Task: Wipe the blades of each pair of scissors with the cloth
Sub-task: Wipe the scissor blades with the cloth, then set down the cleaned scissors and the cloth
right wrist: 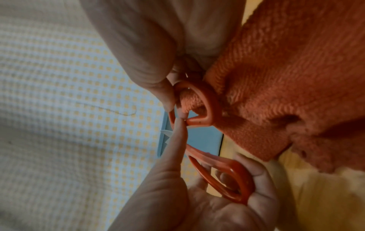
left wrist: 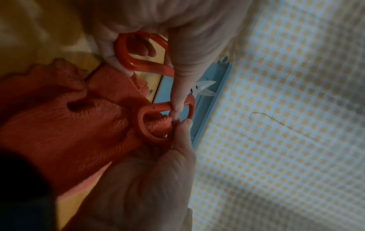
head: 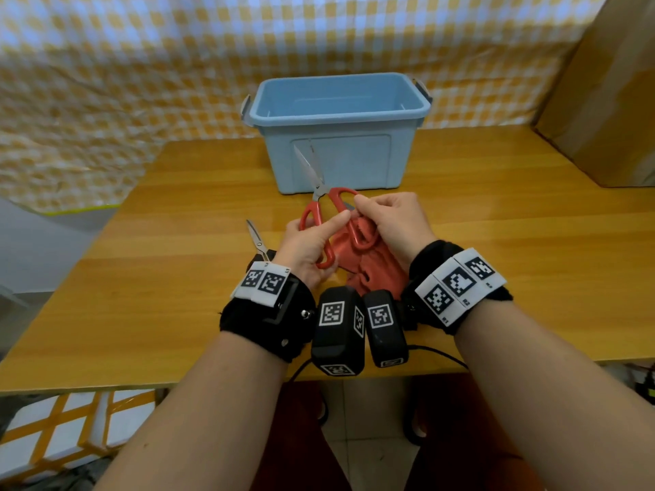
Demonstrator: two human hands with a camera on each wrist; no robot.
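Scissors (head: 320, 203): red loops, steel blades parted | left hand (head: 306, 248) grips loop | right hand (head: 391, 221) pinches other loop, cloth (head: 372, 264)

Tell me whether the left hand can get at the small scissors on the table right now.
Probably not yet: the left hand grips the red scissors. The small scissors lie just beside its wrist, nothing covering them.

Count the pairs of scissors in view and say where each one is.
2. The red-handled scissors are held up in both hands; the small scissors lie on the table, partly hidden behind the left hand.
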